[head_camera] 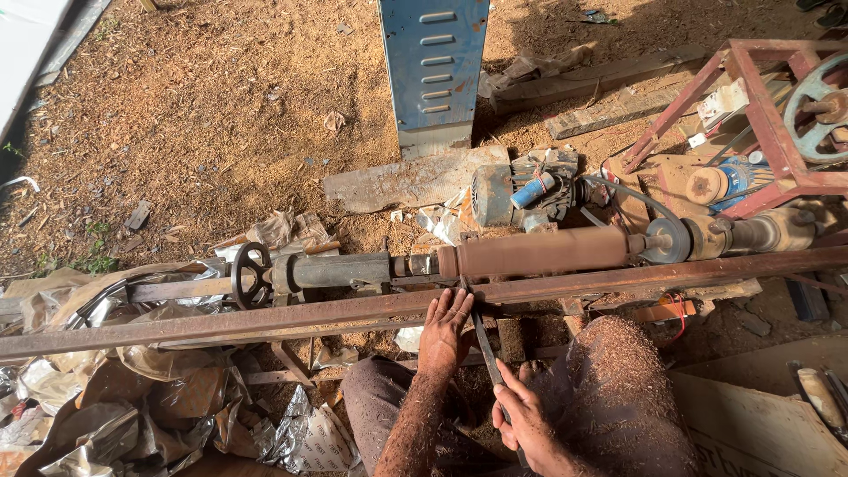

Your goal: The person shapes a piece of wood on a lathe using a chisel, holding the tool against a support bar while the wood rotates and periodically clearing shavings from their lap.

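Covering bare ground (203, 106): sawdust everywhere.

The ground (203, 97) is covered with sunlit sawdust. A blue metal panel (433, 71) is stood upright behind, and crumpled plastic sheets (132, 389) are heaped at the left.

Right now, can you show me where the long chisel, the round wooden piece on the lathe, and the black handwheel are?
long chisel (482, 340): head view, on the middle of its dark blade.
round wooden piece (539, 252): head view, on the middle of its brown side.
black handwheel (240, 276): head view, on its left rim.
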